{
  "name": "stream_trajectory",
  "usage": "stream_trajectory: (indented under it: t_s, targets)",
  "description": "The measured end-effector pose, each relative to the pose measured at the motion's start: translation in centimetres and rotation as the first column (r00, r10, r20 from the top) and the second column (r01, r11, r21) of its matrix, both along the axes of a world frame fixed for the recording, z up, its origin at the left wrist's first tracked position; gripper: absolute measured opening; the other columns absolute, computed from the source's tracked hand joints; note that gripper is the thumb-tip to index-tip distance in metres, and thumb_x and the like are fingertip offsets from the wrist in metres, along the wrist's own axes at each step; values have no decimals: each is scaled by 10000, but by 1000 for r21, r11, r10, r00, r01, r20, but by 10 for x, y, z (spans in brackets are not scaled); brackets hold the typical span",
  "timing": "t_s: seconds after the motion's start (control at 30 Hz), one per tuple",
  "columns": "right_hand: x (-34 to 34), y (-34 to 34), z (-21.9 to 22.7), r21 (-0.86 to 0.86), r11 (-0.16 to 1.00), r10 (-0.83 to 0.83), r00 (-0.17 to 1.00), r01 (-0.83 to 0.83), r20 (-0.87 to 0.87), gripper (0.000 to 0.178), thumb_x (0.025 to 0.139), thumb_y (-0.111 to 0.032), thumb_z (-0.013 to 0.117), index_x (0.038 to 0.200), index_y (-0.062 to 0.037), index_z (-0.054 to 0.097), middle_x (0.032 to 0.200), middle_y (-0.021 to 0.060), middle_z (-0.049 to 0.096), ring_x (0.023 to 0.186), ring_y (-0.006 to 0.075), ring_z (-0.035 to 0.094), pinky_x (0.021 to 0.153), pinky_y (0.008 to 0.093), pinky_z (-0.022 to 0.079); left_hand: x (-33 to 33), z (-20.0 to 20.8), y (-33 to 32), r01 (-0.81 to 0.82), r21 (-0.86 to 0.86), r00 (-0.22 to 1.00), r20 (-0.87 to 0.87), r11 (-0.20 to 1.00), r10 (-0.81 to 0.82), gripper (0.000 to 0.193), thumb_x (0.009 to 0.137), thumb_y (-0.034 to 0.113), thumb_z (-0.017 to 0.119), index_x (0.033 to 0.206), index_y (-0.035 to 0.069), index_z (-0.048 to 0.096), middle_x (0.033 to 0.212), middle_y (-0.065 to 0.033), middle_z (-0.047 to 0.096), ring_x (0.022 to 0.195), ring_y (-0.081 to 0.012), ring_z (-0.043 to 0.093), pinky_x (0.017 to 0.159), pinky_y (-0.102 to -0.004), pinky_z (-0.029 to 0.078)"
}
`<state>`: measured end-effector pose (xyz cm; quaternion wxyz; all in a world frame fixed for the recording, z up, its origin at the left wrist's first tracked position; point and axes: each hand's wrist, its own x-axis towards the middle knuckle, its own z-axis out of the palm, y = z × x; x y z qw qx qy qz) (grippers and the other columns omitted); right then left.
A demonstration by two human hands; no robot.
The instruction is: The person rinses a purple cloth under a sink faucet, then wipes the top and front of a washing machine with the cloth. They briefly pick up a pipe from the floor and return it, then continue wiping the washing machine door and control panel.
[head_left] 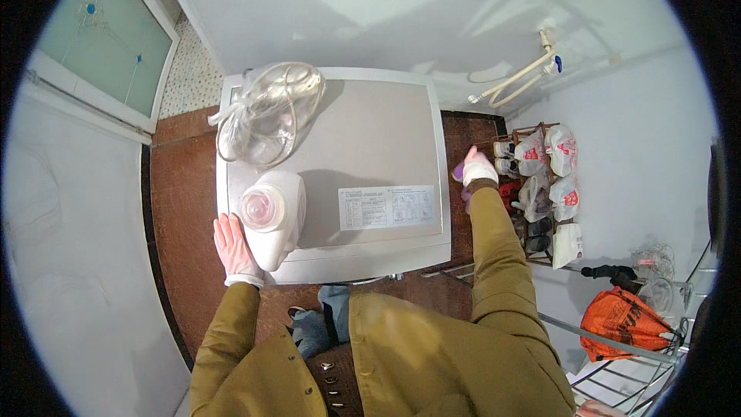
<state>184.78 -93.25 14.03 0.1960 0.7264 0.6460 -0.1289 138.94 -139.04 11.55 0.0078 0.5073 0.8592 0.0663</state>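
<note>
My left hand (232,247) lies flat with its fingers stretched out against the left edge of a boxy appliance (378,131) with a grey top and pale rim. Just beside it, a large white jug (282,228) with a translucent pinkish cap stands on that top. Behind the jug sits a clear plastic bag (270,120) with a coiled hose in it. Past the appliance's right side, my right hand (478,167) is closed on a soft-looking purple thing (458,173), perhaps a cloth, mostly hidden by the hand. Pale coverings show on both hands near the wrists.
A rack (544,185) with shoes and several plastic bags stands along the right wall. Above it, a tap (549,50) with a pale hose juts from the wall. An orange drawstring bag (625,324) hangs by a metal rack at lower right. A frosted door (108,38) is at far left.
</note>
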Motion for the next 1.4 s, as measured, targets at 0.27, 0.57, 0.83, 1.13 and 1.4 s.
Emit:
stream_trajectory:
  t_s: [0.27, 0.57, 0.83, 1.13, 1.4]
  targets:
    - [-150, -31, 5, 567, 755, 506, 842, -329, -185, 478, 1043, -312, 407, 1450, -118, 564, 1531, 168, 509, 1434, 357, 456, 1186, 477, 362, 11, 20, 16, -138, 246, 856, 517, 959, -10, 776, 941, 491, 615, 1548, 64, 386, 1634, -211, 339, 1532, -356, 279, 1262, -515, 182]
    - [-142, -306, 27, 221, 514, 857, 486, -829, -171, 493, 1043, -318, 449, 1520, -195, 474, 1584, 65, 448, 1461, 309, 416, 1224, 436, 305, 16, 22, 21, -34, 133, 983, 184, 991, 9, 782, 929, 497, 625, 1546, 76, 397, 1629, -217, 342, 1528, -374, 277, 1259, -518, 185]
    - [-152, -85, 14, 431, 889, 377, 787, -158, -489, 277, 1054, -291, 496, 1132, -57, 622, 939, 223, 715, 910, 429, 709, 748, 554, 572, 19, 29, 17, 13, 86, 994, 109, 996, -22, 786, 918, 502, 633, 1545, 86, 407, 1624, -223, 345, 1525, -390, 275, 1256, -521, 187]
    - [10, -224, -4, 492, 772, 512, 853, -403, -104, 481, 1002, -271, 591, 1469, -193, 506, 1577, 129, 401, 1036, 378, 661, 874, 485, 583, 18, 31, 13, 30, 58, 999, 27, 998, -32, 792, 906, 508, 643, 1544, 97, 418, 1619, -229, 348, 1521, -408, 272, 1253, -524, 190]
    - [97, -276, 55, -591, 803, 28, 995, -78, -94, 513, 907, -384, 675, 1368, -159, 649, 1221, 142, 719, 1006, 357, 728, 842, 422, 585, 17, 35, 7, 119, 141, 989, 70, 983, -130, 680, 1001, 449, 495, 1565, 82, 395, 1628, -294, 303, 1541, -455, 215, 1259, -521, 175]
